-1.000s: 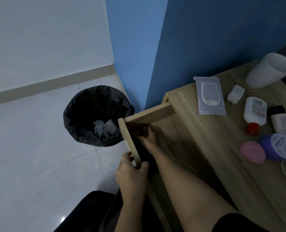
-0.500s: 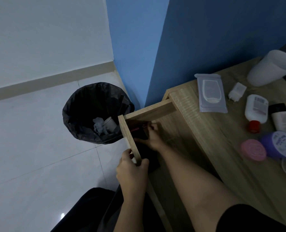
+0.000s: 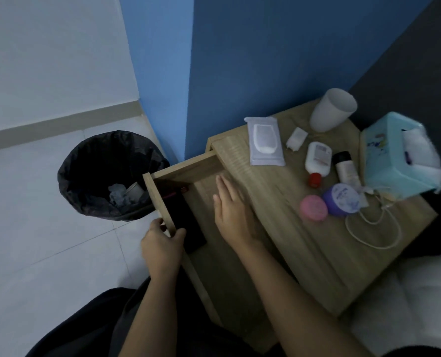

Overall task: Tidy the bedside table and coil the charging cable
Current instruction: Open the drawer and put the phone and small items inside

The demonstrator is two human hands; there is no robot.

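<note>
The left hand point(image 3: 162, 244) pinches the drawer front point(image 3: 160, 203) in a closed grip. The right hand point(image 3: 233, 210) hovers flat over the open drawer, fingers spread, holding nothing. The cable point(image 3: 374, 228) lies loosely looped (uncoiled) on the table point(image 3: 304, 248).

Bare tabletop point(image 3: 304, 258) lies open nearest the person; bottles point(image 3: 317, 158), jars point(image 3: 340, 199) and cable point(image 3: 374, 228) crowd its far half.
</note>
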